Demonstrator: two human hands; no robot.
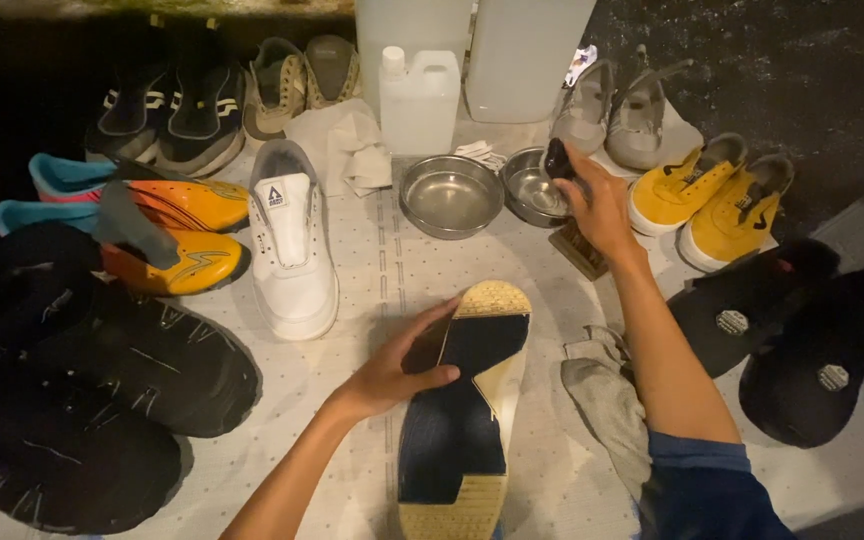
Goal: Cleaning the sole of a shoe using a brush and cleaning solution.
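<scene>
My left hand [400, 362] grips the side of a shoe turned sole-up [464, 400], its sole dark blue and black with tan ends, lying on the white mat in front of me. My right hand [600, 205] reaches forward and holds a small dark object [557, 158] over the smaller steel bowl [530, 190]. What the dark object is cannot be told. A wooden brush [580, 250] lies under my right wrist.
A larger steel bowl [450, 195] sits beside the small one, with white plastic jugs [419, 100] behind. A white shoe [292, 240], orange shoes [177, 235], black shoes [102, 390], yellow shoes [717, 195], grey shoes [617, 115] and grey rags [607, 400] ring the mat [372, 290].
</scene>
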